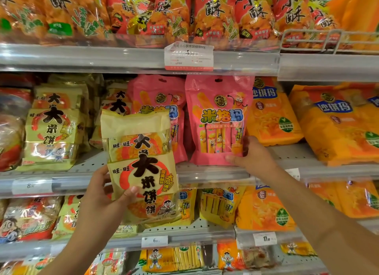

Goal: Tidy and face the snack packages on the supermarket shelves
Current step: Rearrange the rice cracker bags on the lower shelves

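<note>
Clearly my left hand point(102, 194) gripped a yellow rice-cracker bag point(141, 168), held off the shelf before the middle shelf's front edge point(205, 172); my right hand point(250, 153) pinched the lower corner of a pink bag point(219, 120) standing at that edge. Yellow stacks point(53, 129) at the left leaned unevenly, so I judged much facing remained.

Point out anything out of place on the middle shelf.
The left hand holds a yellow rice cracker bag off the shelf, before the left pink pouch. The right pink pouch, gripped by the right hand, stands slightly tilted.
</note>
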`<state>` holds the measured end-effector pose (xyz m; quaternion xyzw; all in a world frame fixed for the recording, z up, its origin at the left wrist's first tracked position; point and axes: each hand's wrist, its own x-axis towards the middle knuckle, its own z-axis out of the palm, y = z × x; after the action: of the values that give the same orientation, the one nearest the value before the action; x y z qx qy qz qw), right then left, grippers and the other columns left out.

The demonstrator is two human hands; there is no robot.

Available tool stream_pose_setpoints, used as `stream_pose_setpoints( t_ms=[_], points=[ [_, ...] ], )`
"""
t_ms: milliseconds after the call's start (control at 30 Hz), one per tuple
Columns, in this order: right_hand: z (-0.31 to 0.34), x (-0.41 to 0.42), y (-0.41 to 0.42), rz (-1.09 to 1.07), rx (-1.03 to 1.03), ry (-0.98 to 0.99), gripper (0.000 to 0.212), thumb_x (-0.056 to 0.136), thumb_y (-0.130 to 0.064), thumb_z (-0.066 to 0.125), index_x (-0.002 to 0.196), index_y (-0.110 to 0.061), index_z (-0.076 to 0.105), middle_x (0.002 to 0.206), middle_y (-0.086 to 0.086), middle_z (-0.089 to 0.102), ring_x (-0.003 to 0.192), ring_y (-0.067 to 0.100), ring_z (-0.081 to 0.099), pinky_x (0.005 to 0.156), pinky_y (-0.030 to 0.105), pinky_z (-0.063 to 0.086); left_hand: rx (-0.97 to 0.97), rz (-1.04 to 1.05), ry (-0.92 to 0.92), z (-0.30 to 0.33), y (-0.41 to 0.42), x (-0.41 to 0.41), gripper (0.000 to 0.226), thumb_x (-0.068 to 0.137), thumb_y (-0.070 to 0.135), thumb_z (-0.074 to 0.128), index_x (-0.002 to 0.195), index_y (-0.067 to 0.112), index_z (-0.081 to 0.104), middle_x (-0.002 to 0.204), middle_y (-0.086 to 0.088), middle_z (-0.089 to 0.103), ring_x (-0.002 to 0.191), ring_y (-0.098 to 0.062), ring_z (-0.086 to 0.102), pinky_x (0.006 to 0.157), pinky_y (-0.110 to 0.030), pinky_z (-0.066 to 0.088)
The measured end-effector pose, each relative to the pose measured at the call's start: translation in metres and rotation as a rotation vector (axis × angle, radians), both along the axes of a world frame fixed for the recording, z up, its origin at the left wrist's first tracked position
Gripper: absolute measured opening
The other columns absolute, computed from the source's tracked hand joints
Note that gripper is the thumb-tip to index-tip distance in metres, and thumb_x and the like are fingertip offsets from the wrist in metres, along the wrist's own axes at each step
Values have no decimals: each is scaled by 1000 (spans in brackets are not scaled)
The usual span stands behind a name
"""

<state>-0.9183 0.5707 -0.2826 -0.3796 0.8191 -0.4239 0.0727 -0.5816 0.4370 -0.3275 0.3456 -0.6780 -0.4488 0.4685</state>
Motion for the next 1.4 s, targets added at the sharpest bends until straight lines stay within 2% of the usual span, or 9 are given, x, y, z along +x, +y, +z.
stream_pose_setpoints(
  t_ms=[200, 367, 467, 667, 767, 1033, 1233, 1333, 1400],
  points=[
    [8, 10, 9, 23, -60, -60, 90, 68, -37, 85, 140, -12, 37, 130, 0, 57, 118, 22, 56, 97, 45, 49, 10, -24, 22, 3, 1, -1, 57, 65, 38, 78, 116, 42, 52, 104, 18, 65, 84, 13, 61, 56, -16, 50],
    [11, 88, 10, 10, -335, 311, 55, 77, -56, 63, 125, -37, 44, 115, -26, 47, 117, 6, 48, 96, 34, 45, -12, -10, 6, 4, 0, -2, 58, 70, 31, 81, 116, 47, 49, 107, 16, 65, 89, 4, 63, 58, -19, 50],
    [11, 143, -9, 240, -255, 211, 60, 71, -70, 55, 124, -50, 35, 113, -39, 41, 110, -15, 41, 88, 15, 37, -32, -14, 13, 6, -1, 0, 58, 71, 32, 80, 118, 45, 50, 108, 18, 64, 92, 3, 63, 60, -22, 51],
    [-1, 190, -47, 304, -191, 64, 71, 70, -69, 65, 128, -50, 29, 129, -23, 50, 112, -6, 49, 91, 28, 46, -49, -60, 33, 14, -14, 24, 66, 65, 43, 76, 125, 36, 50, 108, 13, 65, 83, 11, 64, 51, -8, 50],
    [-1, 208, -67, 274, -206, 72, 74, 68, -67, 69, 128, -53, 29, 112, -43, 47, 98, -23, 46, 78, 15, 40, -45, -57, 35, 16, -30, 45, 71, 59, 52, 74, 125, 41, 49, 108, 18, 64, 87, 13, 62, 53, -9, 51],
    [55, 244, -154, 180, -391, -55, 39, 73, -27, 83, 96, -43, 55, 87, -27, 69, 80, -11, 63, 66, 17, 50, -198, -193, -27, 45, -109, 107, 97, 67, 64, 67, 144, 56, 9, 137, 33, 42, 125, 5, 47, 97, -27, 48],
    [82, 242, -222, -138, -298, 19, 36, 79, -28, 78, 67, -23, 44, 61, -4, 53, 42, 3, 54, 36, 17, 38, -496, -284, -421, 52, -163, 102, 67, 91, 38, 64, 146, 47, 28, 161, 11, 11, 142, -9, 24, 104, -10, 19],
    [81, 237, -237, -250, -122, 153, 38, 80, -37, 76, 66, -14, 48, 55, -1, 53, 49, 18, 58, 42, 23, 32, -502, -304, -408, 55, -177, 94, 64, 93, 27, 62, 148, 35, 32, 160, 6, 13, 140, -10, 24, 92, 10, 7],
    [77, 237, -247, -290, 3, 274, 37, 83, -39, 72, 65, -16, 50, 56, -2, 50, 54, 20, 55, 43, 24, 30, -581, -332, -462, 53, -186, 95, 61, 94, 27, 59, 149, 29, 34, 161, 1, 14, 144, -16, 20, 104, -3, 10]
  ],
)
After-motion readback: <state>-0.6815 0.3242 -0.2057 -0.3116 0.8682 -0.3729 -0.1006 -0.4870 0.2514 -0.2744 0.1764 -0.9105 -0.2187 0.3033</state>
